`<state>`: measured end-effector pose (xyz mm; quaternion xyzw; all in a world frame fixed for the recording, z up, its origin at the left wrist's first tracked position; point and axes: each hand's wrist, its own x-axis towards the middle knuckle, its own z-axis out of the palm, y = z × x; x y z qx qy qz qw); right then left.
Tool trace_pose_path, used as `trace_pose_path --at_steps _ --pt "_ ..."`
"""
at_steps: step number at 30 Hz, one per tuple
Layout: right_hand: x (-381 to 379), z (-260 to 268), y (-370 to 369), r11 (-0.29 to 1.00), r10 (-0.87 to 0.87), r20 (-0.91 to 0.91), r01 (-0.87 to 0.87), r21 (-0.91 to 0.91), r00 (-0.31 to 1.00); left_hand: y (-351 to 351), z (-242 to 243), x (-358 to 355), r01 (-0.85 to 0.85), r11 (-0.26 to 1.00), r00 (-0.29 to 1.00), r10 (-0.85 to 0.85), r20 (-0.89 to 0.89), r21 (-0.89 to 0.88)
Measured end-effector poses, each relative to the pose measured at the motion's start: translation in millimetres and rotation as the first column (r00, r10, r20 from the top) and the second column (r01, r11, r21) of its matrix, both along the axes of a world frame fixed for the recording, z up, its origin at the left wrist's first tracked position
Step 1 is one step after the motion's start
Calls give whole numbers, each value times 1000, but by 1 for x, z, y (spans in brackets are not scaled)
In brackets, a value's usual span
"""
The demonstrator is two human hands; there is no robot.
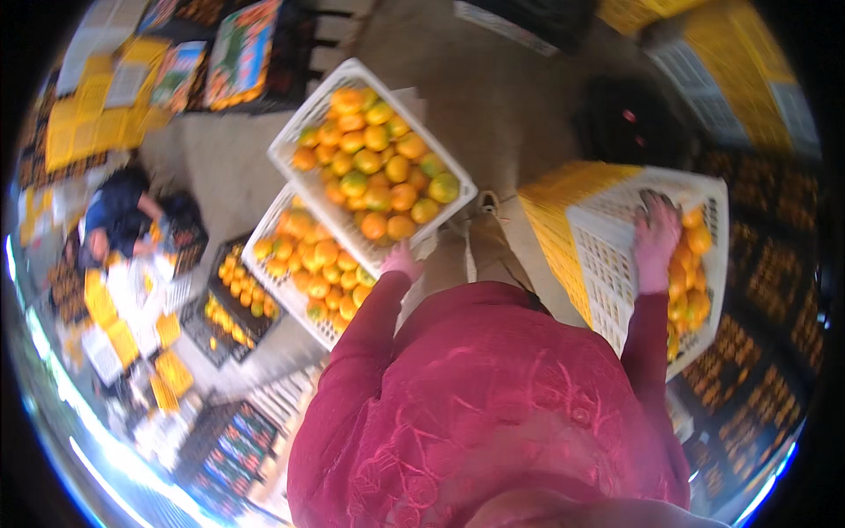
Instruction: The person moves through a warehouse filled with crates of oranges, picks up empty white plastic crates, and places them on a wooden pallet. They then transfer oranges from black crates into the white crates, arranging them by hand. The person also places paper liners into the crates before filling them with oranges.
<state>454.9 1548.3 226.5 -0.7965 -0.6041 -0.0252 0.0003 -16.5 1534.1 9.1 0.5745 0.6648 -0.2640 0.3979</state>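
My left hand [403, 262] is at the near rim of a white plastic crate [325, 203] full of orange and greenish citrus fruit [376, 165], its fingers on the edge. That crate sits askew, overlapping another white crate [254, 254] of oranges [320, 257]. My right hand [657, 241] lies over the inner rim of a third white crate [597, 264], at the top of a stack on my right. Its fingers are stretched out and slightly apart, beside the oranges [690, 277] inside. Motion blur softens both hands.
Yellow crates [561, 237] form the stack's lower part. Black crates of fruit [244, 284] stand on the concrete floor [218, 148] at left. Farther left, a person [122, 211] bends over a black crate. Dark trays of fruit [746, 264] line the right side.
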Motion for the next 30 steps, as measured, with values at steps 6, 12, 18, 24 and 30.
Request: trace_pose_path --at_steps 6,12,18,24,30 --pt "12 -4 -6 999 41 -128 -37 30 991 2 26 36 -84 996 993 86 -83 23" --pt "14 -4 3 987 30 -60 -39 -153 998 -16 32 64 -280 958 960 281 -9 66" --pt "15 4 4 992 32 -183 -54 -117 983 -85 -46 60 -510 841 844 449 292 179" --pt "4 15 -1 994 28 -152 -43 -99 988 -103 -75 -26 -490 853 838 406 365 178" --pt "3 18 7 992 -15 -167 -5 -123 986 -26 -32 -12 -371 918 888 306 345 140"
